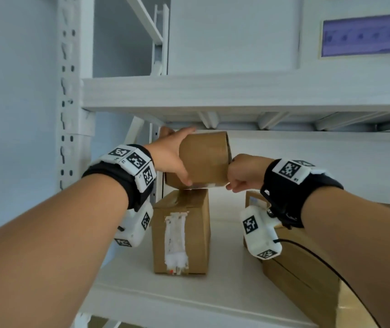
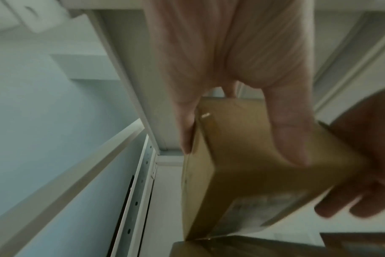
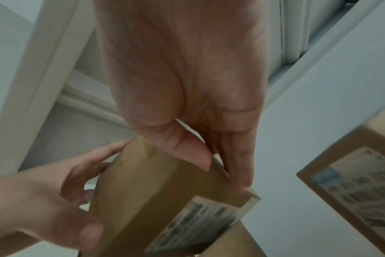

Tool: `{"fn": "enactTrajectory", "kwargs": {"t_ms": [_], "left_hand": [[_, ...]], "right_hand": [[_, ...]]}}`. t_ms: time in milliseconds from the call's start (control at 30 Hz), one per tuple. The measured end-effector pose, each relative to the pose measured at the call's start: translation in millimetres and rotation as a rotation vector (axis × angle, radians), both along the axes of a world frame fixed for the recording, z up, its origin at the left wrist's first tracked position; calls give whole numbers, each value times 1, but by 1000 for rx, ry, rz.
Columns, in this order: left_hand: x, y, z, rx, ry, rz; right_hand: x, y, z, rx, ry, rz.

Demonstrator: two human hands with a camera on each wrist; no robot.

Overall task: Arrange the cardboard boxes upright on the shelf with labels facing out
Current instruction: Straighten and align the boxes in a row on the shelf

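Both hands hold a small brown cardboard box [image 1: 203, 159] in the air under the upper shelf. My left hand [image 1: 172, 157] grips its left side, thumb on the near face and fingers behind. My right hand [image 1: 241, 176] pinches its lower right corner. A printed label [image 3: 198, 224] shows on the underside of the box [image 3: 147, 187]. In the left wrist view my thumb [image 2: 283, 132] lies across the box [image 2: 253, 173]. Below, a second box [image 1: 181, 233] with a white label lies on the shelf [image 1: 165, 304].
A third labelled box [image 1: 300, 263] lies at the right on the same shelf, under my right forearm; its label [image 3: 358, 189] shows in the right wrist view. The upper shelf beam [image 1: 236, 93] hangs just above the held box. A perforated white upright [image 1: 71, 95] bounds the left.
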State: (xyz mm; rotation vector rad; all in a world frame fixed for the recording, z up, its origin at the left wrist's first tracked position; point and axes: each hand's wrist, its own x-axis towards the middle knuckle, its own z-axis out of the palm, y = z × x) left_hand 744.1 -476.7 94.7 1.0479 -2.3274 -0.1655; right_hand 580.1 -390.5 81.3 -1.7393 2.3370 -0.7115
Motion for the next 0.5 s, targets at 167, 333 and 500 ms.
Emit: {"fn": "enactTrajectory", "kwargs": {"t_ms": [167,333,500], "left_hand": [[14,-6,-11,97,22,15],[8,-6,-8,-73,37,32],[-14,-6,-8,-222,65,57]], "right_hand": [[1,-5,-10,-43,-214,-14],[-12,14,-1,19,-86,-37],[-39,35,2,48,164,-139]]}}
